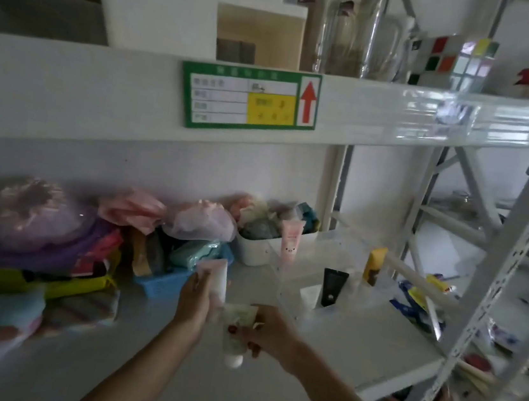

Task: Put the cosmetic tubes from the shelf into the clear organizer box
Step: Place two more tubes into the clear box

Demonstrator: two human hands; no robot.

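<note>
My left hand (192,304) grips a white tube with a pink tint (218,279), held upright above the shelf (355,341). Just right of it, my right hand (268,331) holds a pale green-white tube (233,333) cap down. The clear organizer box (291,298) stands to the right on the shelf. In it stand a pink tube with a face print (291,241), a black tube (331,287), a yellow tube (374,265) and a small white tube (310,294). Both hands are left of and in front of the box.
A white bin (255,249) of soft items sits behind the box. A blue basket (161,282) and bagged colourful goods (44,216) fill the shelf's left side. The upper shelf beam (103,90) carries a green label. A metal upright (493,278) stands at the right.
</note>
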